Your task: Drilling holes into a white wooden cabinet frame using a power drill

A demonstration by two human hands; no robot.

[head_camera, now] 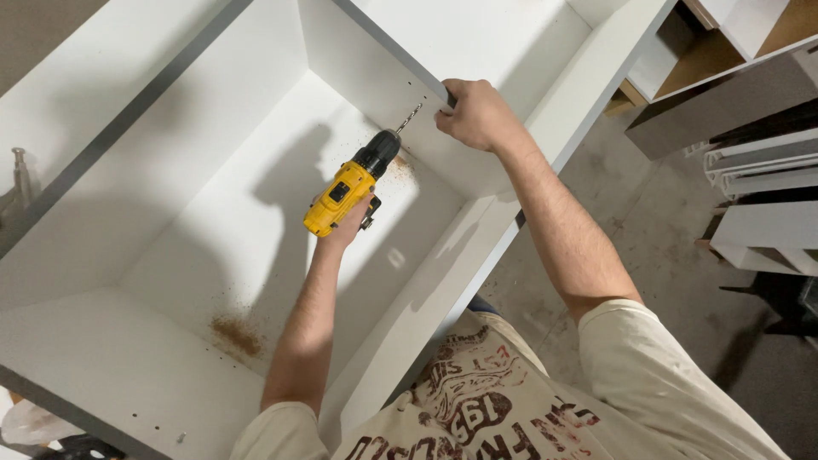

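Observation:
My left hand (348, 223) grips a yellow and black cordless drill (344, 192) inside a white cabinet carcass (213, 213). The drill bit (411, 117) points up and to the right, its tip at a white divider panel (375, 77) with a dark front edge. My right hand (474, 114) is closed over the end of that panel's edge, just right of the bit tip. A few small holes show in the panel near the bit.
Brown sawdust lies in a pile (237, 334) on the cabinet's inner face and in a smear (399, 167) beside the drill chuck. Stacked white and grey panels (758, 196) stand at the right on a concrete floor (648, 230). A metal fitting (21, 175) sticks up at far left.

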